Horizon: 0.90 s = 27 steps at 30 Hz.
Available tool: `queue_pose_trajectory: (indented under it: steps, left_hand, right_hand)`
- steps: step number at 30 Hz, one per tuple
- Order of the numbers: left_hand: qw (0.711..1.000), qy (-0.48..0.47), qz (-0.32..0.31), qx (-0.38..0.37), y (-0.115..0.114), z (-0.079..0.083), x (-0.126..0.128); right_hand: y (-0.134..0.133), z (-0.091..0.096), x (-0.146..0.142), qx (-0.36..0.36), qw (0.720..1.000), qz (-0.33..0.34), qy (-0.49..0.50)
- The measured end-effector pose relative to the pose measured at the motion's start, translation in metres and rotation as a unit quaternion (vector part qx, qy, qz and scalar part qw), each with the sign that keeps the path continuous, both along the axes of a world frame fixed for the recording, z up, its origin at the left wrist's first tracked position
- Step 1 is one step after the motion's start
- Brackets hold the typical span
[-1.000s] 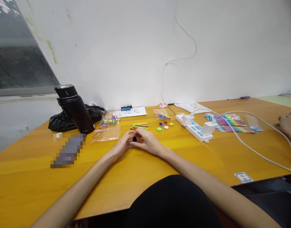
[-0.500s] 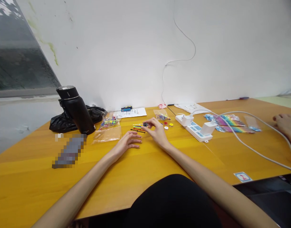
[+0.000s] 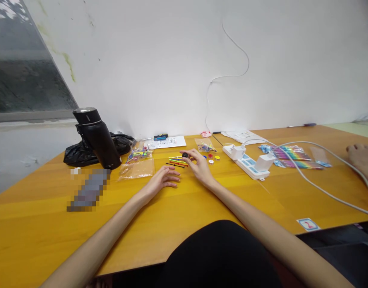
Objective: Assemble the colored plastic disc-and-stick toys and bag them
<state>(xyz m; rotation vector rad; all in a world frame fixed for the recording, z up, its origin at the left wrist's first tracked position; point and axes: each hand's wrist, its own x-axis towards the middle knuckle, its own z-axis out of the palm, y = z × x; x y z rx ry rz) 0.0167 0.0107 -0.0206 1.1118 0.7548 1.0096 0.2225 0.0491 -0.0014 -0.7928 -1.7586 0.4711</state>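
Across a yellow-brown worktop [image 3: 135, 240], near edge first: a square sticker [image 3: 308, 224], blue-framed, with a red mark too small to read for sure. Farther in, left hand [image 3: 159, 182] apparently empty, fingers loosely apart; just beyond, right hand [image 3: 201, 169] with fingers clamped on a small black round piece [image 3: 185, 155], held up beside the coloured sticks [image 3: 177, 161]. Both hands apart now, no longer together as a second ago: piece apparently in the right hand's sole keeping. Behind, coloured discs [image 3: 217, 157], then a printed sheet [image 3: 174, 141] near the wall [image 3: 141, 80], lettering not legible.
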Motion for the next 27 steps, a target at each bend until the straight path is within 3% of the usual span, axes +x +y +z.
queue_pose_trajectory:
  steps: [27]
  left_hand:
    - [1.0, 0.009, -0.01, 0.006, -0.0005, -0.0001, -0.0006]
  right_hand:
    - [0.0015, -0.0003, 0.0022, -0.034, 0.999, -0.025, 0.016]
